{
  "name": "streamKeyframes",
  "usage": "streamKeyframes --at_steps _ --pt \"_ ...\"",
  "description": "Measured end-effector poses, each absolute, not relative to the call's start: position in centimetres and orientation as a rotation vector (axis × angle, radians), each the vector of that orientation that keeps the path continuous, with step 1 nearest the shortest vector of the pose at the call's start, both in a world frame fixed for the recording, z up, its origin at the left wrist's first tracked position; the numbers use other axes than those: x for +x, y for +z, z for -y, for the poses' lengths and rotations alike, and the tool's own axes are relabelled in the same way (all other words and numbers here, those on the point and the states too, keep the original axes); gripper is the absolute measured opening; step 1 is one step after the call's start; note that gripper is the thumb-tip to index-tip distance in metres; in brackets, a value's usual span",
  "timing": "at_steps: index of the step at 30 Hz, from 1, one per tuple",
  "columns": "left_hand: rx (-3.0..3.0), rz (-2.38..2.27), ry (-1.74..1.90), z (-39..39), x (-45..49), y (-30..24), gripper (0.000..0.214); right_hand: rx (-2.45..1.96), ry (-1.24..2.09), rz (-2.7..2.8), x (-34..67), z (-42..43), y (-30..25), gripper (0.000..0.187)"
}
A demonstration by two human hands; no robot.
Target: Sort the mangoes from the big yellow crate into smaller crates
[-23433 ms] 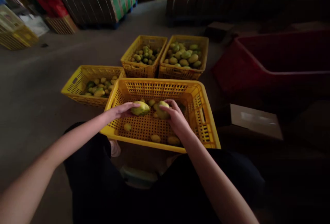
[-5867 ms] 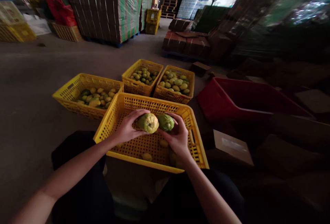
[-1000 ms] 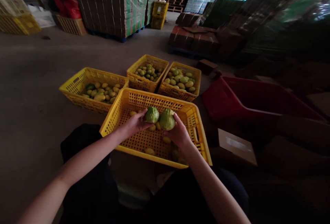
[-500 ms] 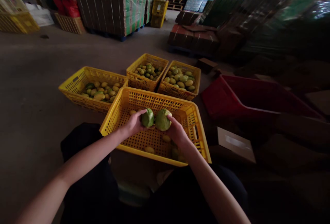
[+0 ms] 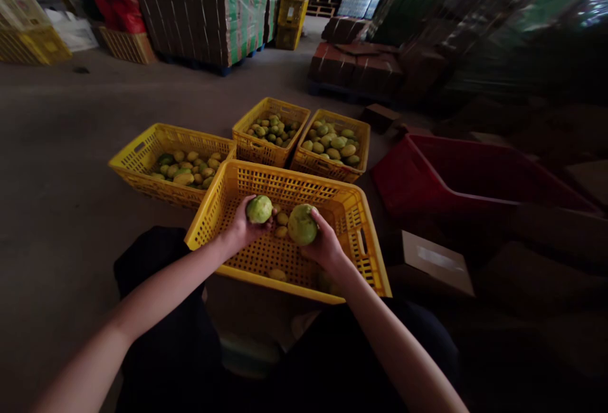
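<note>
A slip is the likeliest trouble here: both hands are holding round, smooth-looking fruits up above the near crate (image 5: 216,194), so a loosening grip could be sending one down onto the few yellowish loose fruits (image 5: 281,225) lying on that crate's floor, bruising it or them, or bouncing it over the rim onto the concrete floor (image 5: 57,178). The dim light is also making colour hard to judge, so a fruit could be ending up among the wrong lot. The left hand (image 5: 241,228) is curling about halfway closed around the smaller green fruit (image 5: 259,209), cupping it from below and behind with the fingers wrapping its sides, over the near crate's left half. The right hand (image 5: 323,243) is gripping the larger green fruit (image 5: 302,225) in much the same half-closed cup, thumb side facing the other fruit, over the near crate's middle; the two fruits are sitting just apart, not touching. Beyond the near crate, a left crate (image 5: 142,153) is touching its far left corner, and two smaller crates are standing side by side just behind its far wall, the middle crate (image 5: 256,147) and the right-hand crate (image 5: 327,171), all three holding green and yellow fruit. To the right of the near crate a red tub (image 5: 403,178) is sitting near, and a cardboard box (image 5: 437,264) is lying just beside its right wall.
</note>
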State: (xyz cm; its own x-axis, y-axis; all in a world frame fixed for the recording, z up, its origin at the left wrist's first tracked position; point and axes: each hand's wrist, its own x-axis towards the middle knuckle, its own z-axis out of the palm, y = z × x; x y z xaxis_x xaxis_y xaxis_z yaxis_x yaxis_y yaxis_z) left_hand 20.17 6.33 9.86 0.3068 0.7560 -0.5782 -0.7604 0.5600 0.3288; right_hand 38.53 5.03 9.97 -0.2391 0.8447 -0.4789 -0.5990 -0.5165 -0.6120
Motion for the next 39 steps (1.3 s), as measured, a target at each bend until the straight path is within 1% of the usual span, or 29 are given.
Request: streamKeyframes --at_steps 5,9,15,18,22,25,29,34,39 --pt "-0.036 -0.768 1.016 -6.2 20.7 9.7 0.031 -1.051 1.853 0.219 38.6 -5.4 10.1 0.007" --pt "-0.092 -0.850 1.062 -6.3 20.9 9.8 0.023 -1.104 1.843 0.146 38.7 -5.4 10.5 0.011" --pt "-0.024 -0.825 0.999 -6.6 20.1 9.7 0.031 -1.169 1.794 0.122 38.9 -5.5 10.1 0.018" --pt "-0.042 -0.830 0.990 -6.5 20.1 9.6 0.035 -1.172 1.816 0.116 39.2 -5.9 9.2 0.016" --pt "-0.067 -0.827 1.001 -6.5 20.3 9.8 0.033 -1.200 1.839 0.076 39.2 -6.2 8.3 0.013" --pt "-0.061 -0.822 0.951 -6.7 20.2 10.2 0.036 -1.197 1.837 0.065 38.9 -6.1 8.2 0.014" --pt "-0.051 -0.844 0.893 -7.0 19.8 10.6 0.036 -1.198 1.875 0.096 38.9 -6.1 8.3 0.020" --pt "-0.129 -0.864 0.784 -6.9 19.8 9.7 0.045 -1.174 1.940 0.043 39.3 -6.1 8.2 0.029" --pt "-0.083 -0.870 0.764 -6.8 20.5 8.4 0.040 -1.204 1.975 0.019 39.5 -6.1 8.1 0.032"
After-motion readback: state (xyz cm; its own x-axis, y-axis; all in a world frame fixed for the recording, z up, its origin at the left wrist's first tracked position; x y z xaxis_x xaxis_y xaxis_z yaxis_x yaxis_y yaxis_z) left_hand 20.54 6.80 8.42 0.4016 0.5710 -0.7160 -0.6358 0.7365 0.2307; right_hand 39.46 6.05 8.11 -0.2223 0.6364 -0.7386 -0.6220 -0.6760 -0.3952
